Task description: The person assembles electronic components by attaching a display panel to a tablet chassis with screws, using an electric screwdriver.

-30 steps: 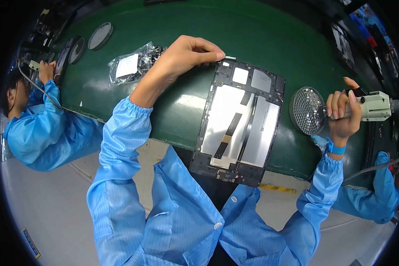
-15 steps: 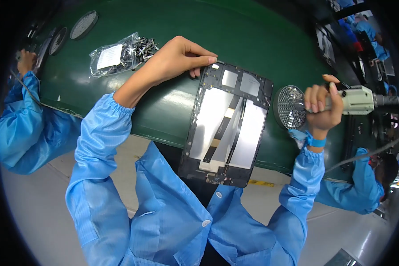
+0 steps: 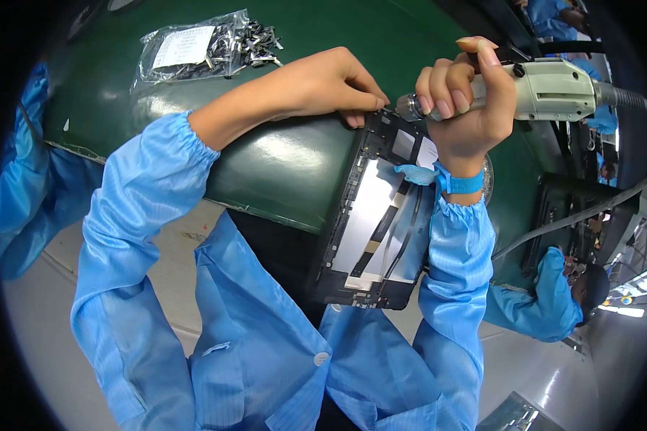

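An opened tablet (image 3: 343, 241) rests over the near table edge, its lower end overhanging toward me. Its black frame holds silver panels and a dark ribbon cable. My left hand (image 3: 327, 85) is closed, thumb and fingers pinched at the tablet's far left corner; whether a small part is in the pinch is hidden. Fingers wrapped round it, my right hand (image 3: 474, 108) grips a pale electric screwdriver (image 3: 553, 92), held sideways. Its metal nose sits above the tablet's far end, close to my left fingertips. My right wrist, with a blue strap (image 3: 461, 184), covers part of the tablet's right side.
A clear bag (image 3: 187, 54) of small dark parts with a white label lies at the far left of the green table (image 3: 266, 169). Behind my right wrist a round dish (image 3: 489, 179) partly shows. A cable (image 3: 553, 219) bends along the right. Co-workers' blue sleeves (image 3: 535, 305) appear on both sides.
My right hand has brought the screwdriver left, from beside the round dish to over the tablet's far end. My left hand stays at the corner. The view has shifted.
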`<state>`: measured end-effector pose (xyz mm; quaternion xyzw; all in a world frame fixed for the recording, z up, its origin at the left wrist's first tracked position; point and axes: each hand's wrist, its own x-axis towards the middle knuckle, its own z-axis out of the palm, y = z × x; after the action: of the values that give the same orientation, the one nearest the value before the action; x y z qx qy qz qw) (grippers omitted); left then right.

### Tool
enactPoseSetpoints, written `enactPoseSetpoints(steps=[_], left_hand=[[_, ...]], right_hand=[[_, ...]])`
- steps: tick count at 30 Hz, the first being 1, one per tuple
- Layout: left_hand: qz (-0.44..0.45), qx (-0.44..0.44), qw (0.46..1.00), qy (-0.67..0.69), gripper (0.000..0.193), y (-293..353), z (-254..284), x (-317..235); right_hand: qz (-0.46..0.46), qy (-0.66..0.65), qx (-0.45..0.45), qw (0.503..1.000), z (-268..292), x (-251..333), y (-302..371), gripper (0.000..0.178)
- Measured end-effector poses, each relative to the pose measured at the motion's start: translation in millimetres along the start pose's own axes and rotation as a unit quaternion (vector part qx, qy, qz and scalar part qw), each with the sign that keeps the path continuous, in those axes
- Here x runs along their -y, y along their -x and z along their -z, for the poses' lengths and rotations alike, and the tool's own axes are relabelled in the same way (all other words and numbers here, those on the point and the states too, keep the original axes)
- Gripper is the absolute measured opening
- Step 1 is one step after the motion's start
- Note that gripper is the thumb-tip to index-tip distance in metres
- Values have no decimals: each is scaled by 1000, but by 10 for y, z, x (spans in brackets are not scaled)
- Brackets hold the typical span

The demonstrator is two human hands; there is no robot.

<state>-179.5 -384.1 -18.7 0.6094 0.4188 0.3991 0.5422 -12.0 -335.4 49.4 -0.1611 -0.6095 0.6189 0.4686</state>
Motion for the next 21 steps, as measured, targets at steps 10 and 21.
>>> enactPoseSetpoints(steps=[10, 21], left_hand=[[36, -20, 998, 55, 24, -2, -9, 96], [21, -42, 997, 64, 21, -14, -36, 101]], right_hand=[[-2, -4, -26, 1000, -16, -168, 14, 34], [16, 11, -39, 999, 23, -203, 11, 33]])
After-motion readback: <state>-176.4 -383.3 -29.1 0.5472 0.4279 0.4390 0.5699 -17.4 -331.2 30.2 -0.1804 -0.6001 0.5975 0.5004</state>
